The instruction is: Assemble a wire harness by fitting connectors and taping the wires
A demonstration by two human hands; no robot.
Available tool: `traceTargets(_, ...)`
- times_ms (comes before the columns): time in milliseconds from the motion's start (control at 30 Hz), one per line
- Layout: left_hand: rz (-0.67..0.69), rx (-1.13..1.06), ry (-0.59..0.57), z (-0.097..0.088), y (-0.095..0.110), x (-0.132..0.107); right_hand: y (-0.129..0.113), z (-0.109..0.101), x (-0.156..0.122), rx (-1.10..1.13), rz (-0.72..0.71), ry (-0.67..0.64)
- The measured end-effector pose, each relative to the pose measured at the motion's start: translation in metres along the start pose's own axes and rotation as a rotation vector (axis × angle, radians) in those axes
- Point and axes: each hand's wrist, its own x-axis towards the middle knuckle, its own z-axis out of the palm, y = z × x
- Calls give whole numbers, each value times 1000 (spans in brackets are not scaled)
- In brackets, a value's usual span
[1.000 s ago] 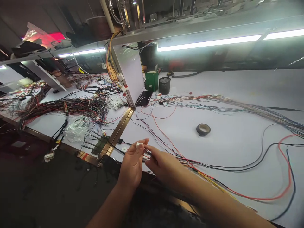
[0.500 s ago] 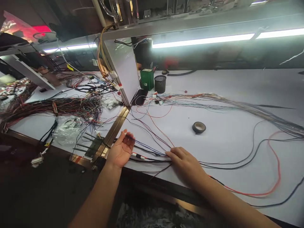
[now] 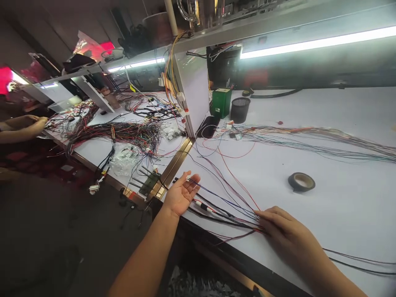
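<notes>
My left hand is turned palm up near the table's front edge, its thumb and forefinger closed on a small white connector. Blue wires run from that connector toward my right hand, which is wrapped round a bundle of wires lying on the table. Dark red and black wires fan out to the left of that grip. Below my left fingers lies a black cable with a white-and-black sleeved piece. A roll of black tape lies beyond my right hand.
A long wire bundle stretches across the back, near a mesh cup, a green box and a dark phone-like slab. Left of the divider are a pegged fixture, a plastic bag and another person's hands.
The view has swung left, shifting the table contents rightward and bringing another person's hands into sight. Both my hands keep their holds; the white connector shows more clearly at my left fingertips.
</notes>
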Motion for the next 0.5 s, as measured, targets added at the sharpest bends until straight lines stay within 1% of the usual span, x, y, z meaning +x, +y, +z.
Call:
traceTargets(67,10,-1,11,0,-1,0,0,-4,1,20,18,-5)
traceTargets(133,37,23,22,-1,-1,1,0,-9,0,-30,-12,-15)
traceTargets(267,99,110,31,-2,-2,2,-3,-22,-12,-294,-163,-20)
traceTargets(300,112,138,32,-2,-2,2,-4,-24,-16,-351,-182,-35)
traceTargets(400,147,232,22,-3,0,2,-8,-31,-30,-440,-158,-134)
traceTargets(500,154,322,12,-1,1,1,-15,-42,-33,-458,-118,-244)
